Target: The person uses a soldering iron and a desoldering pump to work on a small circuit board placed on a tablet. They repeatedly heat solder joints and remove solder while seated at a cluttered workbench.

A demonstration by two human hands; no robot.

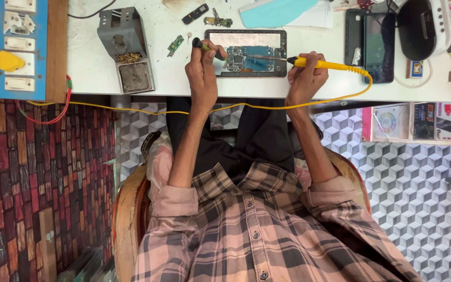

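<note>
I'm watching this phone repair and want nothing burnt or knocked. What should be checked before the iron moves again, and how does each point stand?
1. Right hand grips the yellow soldering iron by its handle: ok.
2. Iron tip over the blue circuit board inside the opened phone frame: ok.
3. Left hand holds a small tool at the board: ok.
4. Yellow cord runs off the table edge across the lap: not ok.
5. Tip touching a joint: cannot tell.
6. Iron stand within reach: ok.

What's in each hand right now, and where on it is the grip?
The left hand grips a small screwdriver along its dark-and-yellow handle. The right hand holds a yellow soldering iron by the front of its handle, tip over the opened phone.
</note>
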